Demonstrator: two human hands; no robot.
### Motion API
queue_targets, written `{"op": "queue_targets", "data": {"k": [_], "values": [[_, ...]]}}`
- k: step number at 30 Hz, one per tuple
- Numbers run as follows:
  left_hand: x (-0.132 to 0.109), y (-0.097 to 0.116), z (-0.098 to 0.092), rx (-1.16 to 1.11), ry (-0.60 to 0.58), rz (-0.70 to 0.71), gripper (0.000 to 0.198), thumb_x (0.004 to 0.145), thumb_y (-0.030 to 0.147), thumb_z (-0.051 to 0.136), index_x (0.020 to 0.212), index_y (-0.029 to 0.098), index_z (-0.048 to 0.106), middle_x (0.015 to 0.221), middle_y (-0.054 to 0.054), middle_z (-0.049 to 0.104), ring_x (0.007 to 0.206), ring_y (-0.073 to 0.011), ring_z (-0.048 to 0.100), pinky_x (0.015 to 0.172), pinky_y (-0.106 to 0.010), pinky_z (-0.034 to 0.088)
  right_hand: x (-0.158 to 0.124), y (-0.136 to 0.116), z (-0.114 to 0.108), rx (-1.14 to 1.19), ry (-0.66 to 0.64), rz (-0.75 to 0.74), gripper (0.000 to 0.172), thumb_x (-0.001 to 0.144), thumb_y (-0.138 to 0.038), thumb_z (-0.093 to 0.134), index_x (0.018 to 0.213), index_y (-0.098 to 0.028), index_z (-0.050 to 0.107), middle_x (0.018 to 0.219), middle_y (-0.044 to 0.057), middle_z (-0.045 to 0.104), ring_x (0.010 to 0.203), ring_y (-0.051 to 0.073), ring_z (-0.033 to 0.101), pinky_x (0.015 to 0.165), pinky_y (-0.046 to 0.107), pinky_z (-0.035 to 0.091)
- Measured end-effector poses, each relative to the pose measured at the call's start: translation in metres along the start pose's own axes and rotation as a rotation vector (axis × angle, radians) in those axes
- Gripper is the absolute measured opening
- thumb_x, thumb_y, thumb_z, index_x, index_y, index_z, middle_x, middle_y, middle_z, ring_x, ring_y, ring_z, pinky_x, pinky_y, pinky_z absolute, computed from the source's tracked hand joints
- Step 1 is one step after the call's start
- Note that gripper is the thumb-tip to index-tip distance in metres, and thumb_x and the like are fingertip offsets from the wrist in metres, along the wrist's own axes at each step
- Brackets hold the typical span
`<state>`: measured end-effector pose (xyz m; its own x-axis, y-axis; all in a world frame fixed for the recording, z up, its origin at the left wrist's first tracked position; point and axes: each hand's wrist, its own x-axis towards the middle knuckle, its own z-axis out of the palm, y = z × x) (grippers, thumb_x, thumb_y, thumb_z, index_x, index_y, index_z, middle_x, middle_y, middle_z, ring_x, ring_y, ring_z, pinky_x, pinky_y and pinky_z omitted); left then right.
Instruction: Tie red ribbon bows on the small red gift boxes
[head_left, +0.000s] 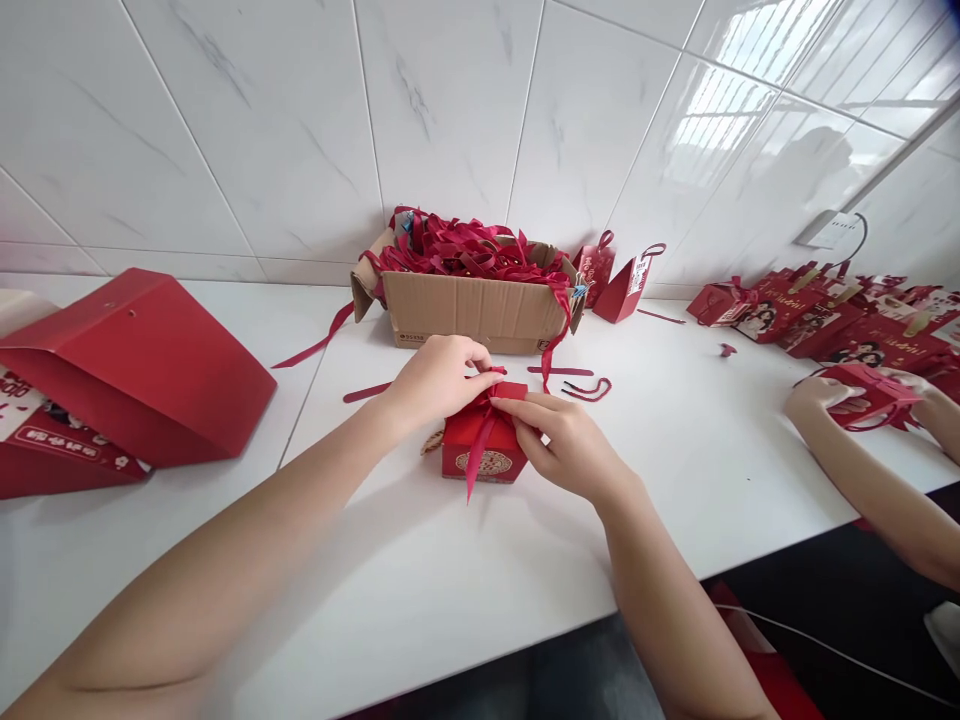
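Note:
A small red gift box with a round gold emblem stands upright on the white table. Around its top runs a red ribbon, one end hanging down the front. My left hand is at the box's top left, thumb and fingers pinched on the ribbon. From the right, my right hand reaches the top of the box, its fingertips pressed together on the ribbon near the knot. Part of a twisted cord shows at the box's left side.
Behind the box stands a cardboard carton full of red ribbons. Large red boxes are at the left. Finished-looking red boxes line the right back, near another person's hands. A short cord lies right of centre.

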<state>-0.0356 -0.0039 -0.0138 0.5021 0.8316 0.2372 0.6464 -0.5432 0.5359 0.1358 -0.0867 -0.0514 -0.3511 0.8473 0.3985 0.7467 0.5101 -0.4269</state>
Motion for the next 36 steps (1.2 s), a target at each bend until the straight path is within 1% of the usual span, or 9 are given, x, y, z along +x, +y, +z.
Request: {"op": "queue_targets", "data": {"k": [3,7,16,20,25,28,31,33,36], "values": [[0.000,0.000,0.007,0.062,0.014,0.052,0.022,0.085,0.032,0.055,0.073,0.019,0.069,0.078,-0.002,0.071,0.070,-0.0169,0.061,0.059,-0.028,0.041,-0.001,-0.004,-0.001,0.013,-0.049,0.022,0.043,0.089,-0.009,0.038,0.126,-0.015,0.059,0.087,0.007,0.067,0.069,0.016,0.055,0.061,0.029,0.045],[0.002,-0.004,0.014,0.144,0.060,0.114,0.024,0.087,0.031,0.052,0.074,0.019,0.070,0.080,-0.002,0.070,0.071,-0.0171,0.060,0.057,-0.028,0.037,-0.001,-0.005,-0.002,0.047,-0.093,0.038,0.045,0.088,-0.008,0.037,0.128,-0.015,0.056,0.084,0.006,0.066,0.066,0.015,0.054,0.061,0.028,0.043],[0.007,-0.011,0.016,0.079,0.086,0.134,0.027,0.085,0.033,0.056,0.065,0.018,0.066,0.073,-0.002,0.068,0.066,-0.0152,0.058,0.056,-0.027,0.037,0.002,-0.008,-0.010,0.006,-0.191,0.026,0.043,0.087,-0.007,0.036,0.122,-0.017,0.059,0.095,0.009,0.069,0.075,0.017,0.059,0.064,0.029,0.044],[0.008,-0.012,0.018,0.071,0.091,0.131,0.026,0.084,0.033,0.057,0.065,0.017,0.066,0.075,-0.002,0.069,0.067,-0.0151,0.058,0.057,-0.027,0.038,0.003,-0.007,-0.011,-0.012,-0.208,0.023,0.042,0.087,-0.008,0.037,0.121,-0.016,0.060,0.095,0.010,0.070,0.075,0.018,0.060,0.063,0.029,0.044],[0.006,-0.008,0.015,-0.057,0.064,0.054,0.023,0.083,0.033,0.060,0.067,0.017,0.064,0.072,0.000,0.069,0.063,-0.0131,0.057,0.057,-0.026,0.041,0.002,0.000,-0.007,0.131,-0.118,0.037,0.043,0.087,-0.010,0.040,0.124,-0.019,0.060,0.092,0.006,0.070,0.069,0.013,0.057,0.061,0.026,0.044],[0.005,-0.007,0.011,-0.142,0.034,0.000,0.020,0.080,0.034,0.061,0.070,0.018,0.066,0.070,0.000,0.069,0.061,-0.0128,0.058,0.056,-0.025,0.042,0.000,0.002,-0.007,0.206,-0.062,0.056,0.045,0.084,-0.011,0.044,0.126,-0.020,0.057,0.078,0.000,0.065,0.062,0.011,0.051,0.059,0.024,0.043],[0.006,-0.009,0.008,-0.115,0.025,-0.024,0.021,0.079,0.037,0.062,0.069,0.019,0.066,0.070,0.000,0.070,0.061,-0.0139,0.059,0.055,-0.026,0.042,-0.002,0.001,-0.010,0.213,-0.025,0.050,0.041,0.078,-0.008,0.049,0.116,-0.019,0.057,0.064,-0.005,0.049,0.056,0.009,0.043,0.055,0.022,0.039],[0.006,-0.011,0.006,-0.088,0.035,-0.017,0.023,0.080,0.039,0.060,0.070,0.019,0.066,0.073,-0.001,0.070,0.064,-0.0150,0.060,0.057,-0.027,0.042,-0.003,0.001,-0.012,0.199,0.018,0.056,0.035,0.076,-0.007,0.049,0.108,-0.020,0.057,0.061,-0.006,0.041,0.054,0.009,0.040,0.052,0.022,0.036],[0.006,-0.012,0.002,-0.084,0.043,-0.017,0.023,0.080,0.040,0.061,0.073,0.020,0.067,0.076,-0.001,0.071,0.068,-0.0163,0.061,0.059,-0.028,0.044,-0.003,0.002,-0.013,0.153,0.094,0.068,0.029,0.077,-0.006,0.049,0.102,-0.021,0.056,0.062,-0.006,0.041,0.056,0.009,0.040,0.054,0.023,0.037]]}}
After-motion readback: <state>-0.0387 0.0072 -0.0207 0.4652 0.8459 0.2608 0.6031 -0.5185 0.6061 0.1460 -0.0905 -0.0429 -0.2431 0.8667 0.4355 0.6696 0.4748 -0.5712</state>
